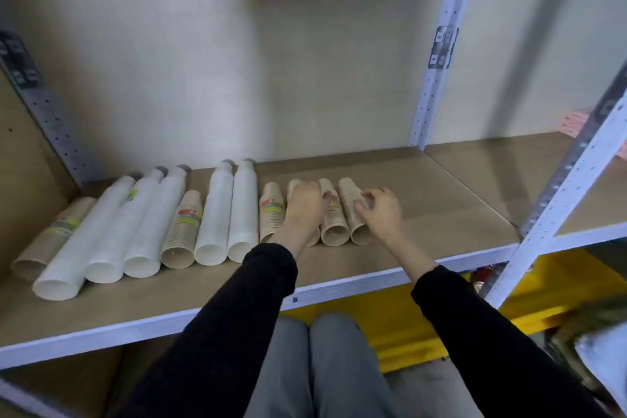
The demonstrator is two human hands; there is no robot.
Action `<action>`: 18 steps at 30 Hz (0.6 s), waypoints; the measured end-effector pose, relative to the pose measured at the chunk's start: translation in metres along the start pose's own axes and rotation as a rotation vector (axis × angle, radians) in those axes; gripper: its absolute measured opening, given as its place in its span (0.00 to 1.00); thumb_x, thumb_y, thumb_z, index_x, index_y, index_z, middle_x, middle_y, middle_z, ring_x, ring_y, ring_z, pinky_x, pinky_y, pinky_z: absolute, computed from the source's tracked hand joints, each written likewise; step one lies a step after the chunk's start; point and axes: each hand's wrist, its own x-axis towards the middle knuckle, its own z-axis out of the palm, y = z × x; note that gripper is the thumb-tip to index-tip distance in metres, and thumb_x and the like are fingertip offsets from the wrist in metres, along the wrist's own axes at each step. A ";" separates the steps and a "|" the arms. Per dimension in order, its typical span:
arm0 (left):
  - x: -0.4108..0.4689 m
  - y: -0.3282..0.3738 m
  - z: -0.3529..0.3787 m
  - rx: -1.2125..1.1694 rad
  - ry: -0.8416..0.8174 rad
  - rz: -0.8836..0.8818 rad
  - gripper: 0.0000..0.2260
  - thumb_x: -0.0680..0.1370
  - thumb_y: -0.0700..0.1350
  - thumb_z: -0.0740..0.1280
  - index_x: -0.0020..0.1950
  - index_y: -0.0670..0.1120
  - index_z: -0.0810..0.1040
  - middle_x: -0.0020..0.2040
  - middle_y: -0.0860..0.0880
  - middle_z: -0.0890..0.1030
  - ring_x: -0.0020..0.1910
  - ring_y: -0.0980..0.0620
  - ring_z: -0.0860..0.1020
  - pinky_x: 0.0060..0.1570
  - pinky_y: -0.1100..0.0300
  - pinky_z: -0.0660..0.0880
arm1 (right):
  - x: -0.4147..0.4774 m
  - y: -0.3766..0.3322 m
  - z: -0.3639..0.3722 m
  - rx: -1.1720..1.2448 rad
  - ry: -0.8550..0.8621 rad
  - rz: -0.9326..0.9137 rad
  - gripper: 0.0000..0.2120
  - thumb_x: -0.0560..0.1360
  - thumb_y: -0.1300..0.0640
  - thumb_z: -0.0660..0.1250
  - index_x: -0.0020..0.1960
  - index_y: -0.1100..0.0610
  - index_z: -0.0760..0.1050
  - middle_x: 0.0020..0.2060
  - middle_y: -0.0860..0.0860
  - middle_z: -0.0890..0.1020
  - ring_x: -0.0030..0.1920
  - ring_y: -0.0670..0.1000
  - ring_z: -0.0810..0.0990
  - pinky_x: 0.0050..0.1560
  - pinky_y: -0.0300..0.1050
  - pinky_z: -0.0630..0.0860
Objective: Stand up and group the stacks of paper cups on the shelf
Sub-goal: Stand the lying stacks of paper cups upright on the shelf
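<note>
Stacks of paper cups lie on their sides in a row on the wooden shelf (424,200), open ends toward me. A long brown stack (51,241) is at the far left. Beside it lie several long white stacks (112,231), with a short brown stack (183,231) among them. Right of the white pair (230,214) lie several short brown stacks (271,210). My left hand (305,207) lies over one of them, fingers wrapped around it. My right hand (381,210) pinches the right side of the rightmost brown stack (353,210). Every stack is still lying down.
A white perforated upright (437,54) stands at the shelf's back right and another (576,153) at the front right. The shelf's white front edge (339,288) runs just above my knees. Something yellow (400,316) sits under the shelf. The bare shelf board extends to the right of the stacks.
</note>
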 end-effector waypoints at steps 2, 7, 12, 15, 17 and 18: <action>0.012 0.008 0.007 0.029 -0.076 -0.062 0.18 0.82 0.47 0.53 0.61 0.35 0.73 0.62 0.37 0.76 0.62 0.40 0.73 0.61 0.52 0.67 | 0.010 0.001 -0.007 -0.003 -0.047 0.079 0.16 0.73 0.57 0.66 0.57 0.66 0.77 0.56 0.64 0.80 0.59 0.60 0.76 0.58 0.46 0.68; 0.046 0.018 0.027 0.075 -0.162 -0.112 0.15 0.81 0.46 0.56 0.61 0.39 0.73 0.62 0.41 0.77 0.62 0.42 0.74 0.60 0.53 0.69 | 0.040 0.004 -0.007 0.038 -0.248 0.294 0.15 0.74 0.50 0.66 0.36 0.61 0.74 0.42 0.61 0.78 0.48 0.59 0.78 0.38 0.45 0.67; 0.065 0.028 0.033 0.158 -0.229 -0.166 0.14 0.80 0.44 0.57 0.63 0.40 0.74 0.64 0.42 0.76 0.65 0.43 0.73 0.62 0.54 0.71 | 0.062 0.005 -0.005 0.338 -0.390 0.523 0.21 0.73 0.54 0.68 0.60 0.66 0.72 0.53 0.59 0.78 0.47 0.52 0.73 0.44 0.41 0.73; 0.075 0.028 0.035 0.182 -0.289 -0.151 0.16 0.80 0.45 0.58 0.66 0.41 0.72 0.68 0.42 0.73 0.68 0.44 0.71 0.64 0.53 0.69 | 0.066 0.009 -0.002 0.418 -0.475 0.592 0.24 0.72 0.55 0.69 0.64 0.66 0.69 0.62 0.59 0.76 0.53 0.55 0.78 0.57 0.46 0.74; 0.079 0.029 0.031 0.181 -0.299 -0.135 0.16 0.81 0.46 0.58 0.67 0.42 0.71 0.69 0.43 0.72 0.69 0.44 0.69 0.66 0.53 0.67 | 0.066 0.014 0.002 0.540 -0.503 0.636 0.20 0.72 0.56 0.69 0.60 0.65 0.72 0.59 0.60 0.79 0.45 0.54 0.81 0.45 0.46 0.78; 0.080 0.029 0.028 0.166 -0.318 -0.136 0.17 0.80 0.46 0.58 0.67 0.42 0.71 0.69 0.43 0.71 0.69 0.44 0.69 0.67 0.53 0.67 | 0.064 0.015 0.003 0.616 -0.507 0.651 0.18 0.72 0.57 0.69 0.57 0.65 0.73 0.53 0.60 0.81 0.39 0.53 0.82 0.37 0.44 0.78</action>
